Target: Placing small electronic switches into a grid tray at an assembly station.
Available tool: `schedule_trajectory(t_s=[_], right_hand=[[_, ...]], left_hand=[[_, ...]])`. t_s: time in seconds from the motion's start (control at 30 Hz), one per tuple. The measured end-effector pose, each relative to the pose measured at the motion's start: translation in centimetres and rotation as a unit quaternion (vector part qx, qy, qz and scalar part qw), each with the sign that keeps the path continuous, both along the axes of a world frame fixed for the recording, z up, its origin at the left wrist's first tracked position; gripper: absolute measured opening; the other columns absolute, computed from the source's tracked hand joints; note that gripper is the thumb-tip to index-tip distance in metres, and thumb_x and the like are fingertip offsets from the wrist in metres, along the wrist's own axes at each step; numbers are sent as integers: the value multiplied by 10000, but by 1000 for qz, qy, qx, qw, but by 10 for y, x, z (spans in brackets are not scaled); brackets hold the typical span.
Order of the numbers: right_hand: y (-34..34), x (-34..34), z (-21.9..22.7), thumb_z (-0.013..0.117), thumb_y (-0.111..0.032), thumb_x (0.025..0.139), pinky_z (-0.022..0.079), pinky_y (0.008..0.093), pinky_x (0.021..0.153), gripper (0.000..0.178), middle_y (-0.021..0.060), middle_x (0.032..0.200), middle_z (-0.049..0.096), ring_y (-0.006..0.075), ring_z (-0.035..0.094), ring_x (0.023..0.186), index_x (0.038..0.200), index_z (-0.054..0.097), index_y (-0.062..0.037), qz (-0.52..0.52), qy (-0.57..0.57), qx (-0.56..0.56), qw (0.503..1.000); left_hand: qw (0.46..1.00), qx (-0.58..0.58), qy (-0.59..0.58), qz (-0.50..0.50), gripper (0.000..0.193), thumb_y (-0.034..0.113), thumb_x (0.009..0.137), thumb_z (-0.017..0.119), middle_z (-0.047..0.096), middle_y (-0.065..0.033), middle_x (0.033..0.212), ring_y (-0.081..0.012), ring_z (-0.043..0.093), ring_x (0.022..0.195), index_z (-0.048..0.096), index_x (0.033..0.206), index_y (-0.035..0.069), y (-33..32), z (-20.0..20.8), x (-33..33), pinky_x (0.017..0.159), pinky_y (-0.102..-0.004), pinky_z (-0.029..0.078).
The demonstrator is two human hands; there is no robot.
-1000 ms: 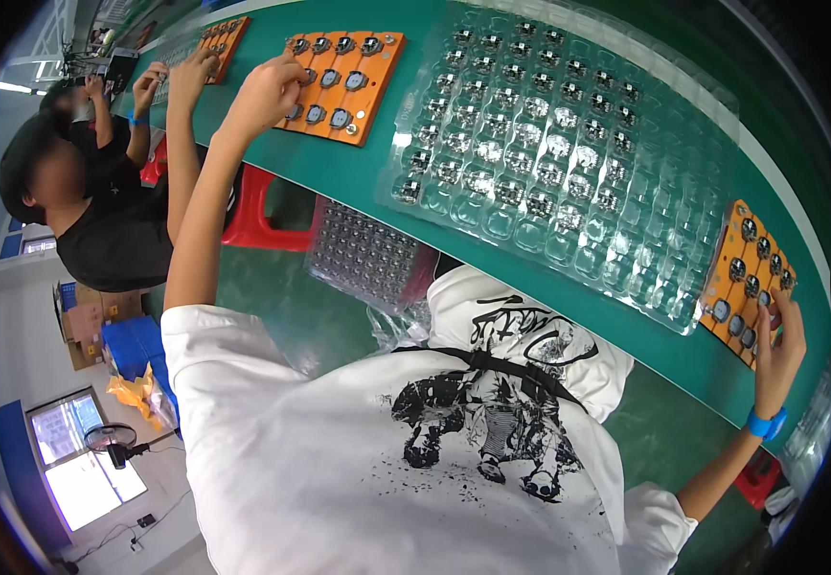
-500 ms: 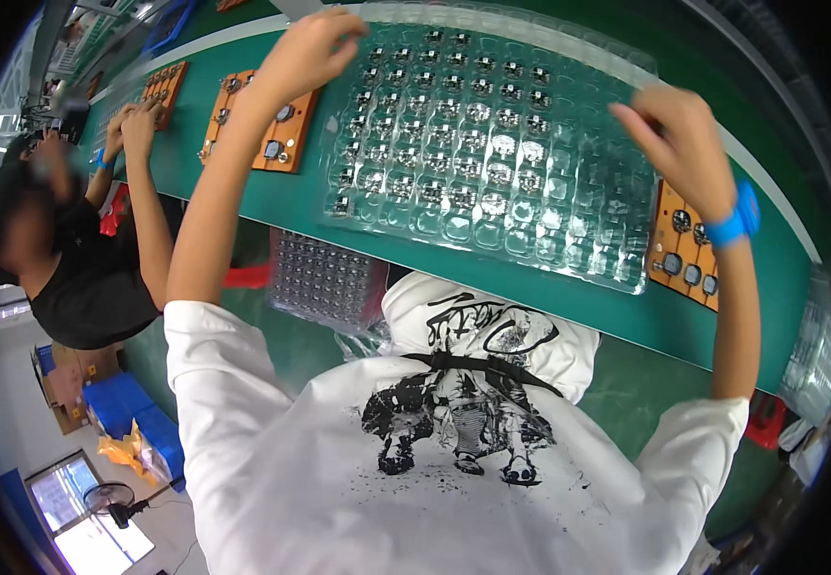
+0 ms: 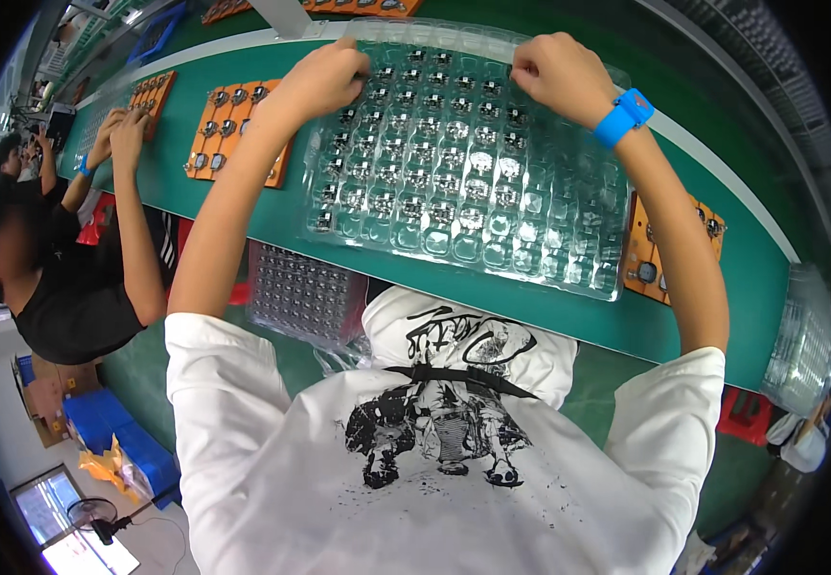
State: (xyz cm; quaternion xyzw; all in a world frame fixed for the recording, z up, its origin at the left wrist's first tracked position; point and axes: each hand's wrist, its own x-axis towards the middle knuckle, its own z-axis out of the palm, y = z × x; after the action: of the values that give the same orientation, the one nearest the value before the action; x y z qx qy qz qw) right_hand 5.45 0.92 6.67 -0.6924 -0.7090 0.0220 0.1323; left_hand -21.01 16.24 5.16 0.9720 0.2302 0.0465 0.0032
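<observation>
In front of me a clear plastic blister tray (image 3: 415,251) lies on the green table, its left and middle pockets filled with small dark-and-silver metal parts (image 3: 391,149). Several pockets on its right side hold none. My left hand (image 3: 327,80) is closed at the tray's far left corner, fingers curled down. My right hand (image 3: 569,80) is closed too, over the tray's far right part, with thumb and fingertips drawn together. Whatever either hand pinches is hidden by the fingers. A blue band (image 3: 623,117) circles my right wrist.
Orange boards with round metal parts stand left (image 3: 233,129) and right (image 3: 647,251) of the tray; my right forearm partly covers the right one. A metal post (image 3: 283,17) rises behind. Another filled tray (image 3: 302,292) sits below the table edge. A co-worker (image 3: 80,268) works at left.
My right hand has moved left, from beside the tray to over its far part, and its fingers have closed. My left hand has come down slightly nearer, its fingers more curled. The view has shifted.
</observation>
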Motion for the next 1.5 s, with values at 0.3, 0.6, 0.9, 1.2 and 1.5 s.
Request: schedule_trajectory(t_s=[0.3,0.6,0.9,1.2,1.5], right_hand=[[8,-28,-28,612,-124,755,500,461,591,117,172,754,631,371,611,702,702,626,-21,48,-113,69,990],[4,-25,-20,610,-110,750,507,455,600,79,171,750,631,364,616,712,729,642,-40,40,-106,65,991],[-122,23,58,628,-24,844,423,234,560,68,64,694,572,111,527,598,891,636,24,-13,91,194,977],[-265,73,30,650,1,792,392,309,498,86,114,677,515,230,511,555,878,646,9,-126,-16,71,989],[-285,86,5,666,-37,788,418,346,510,80,114,707,535,274,538,573,864,657,-11,-146,-66,48,986]], left_hand=[[990,12,-133,-44,88,83,818,606,607,-118,847,-332,610,802,647,872,27,6,7,-1,727,-417,496],[987,34,-128,-96,101,98,813,626,615,-121,854,-330,619,795,660,865,18,1,-3,14,712,-416,506],[991,39,-77,-107,114,73,826,601,576,-138,884,-336,598,824,648,911,13,0,-17,18,731,-404,489],[987,10,-123,-106,110,48,846,579,558,-128,898,-349,584,805,609,945,10,-8,-13,13,679,-415,462],[975,-16,-217,-38,97,34,888,564,583,-125,871,-281,571,695,586,978,5,-13,2,5,640,-303,454]])
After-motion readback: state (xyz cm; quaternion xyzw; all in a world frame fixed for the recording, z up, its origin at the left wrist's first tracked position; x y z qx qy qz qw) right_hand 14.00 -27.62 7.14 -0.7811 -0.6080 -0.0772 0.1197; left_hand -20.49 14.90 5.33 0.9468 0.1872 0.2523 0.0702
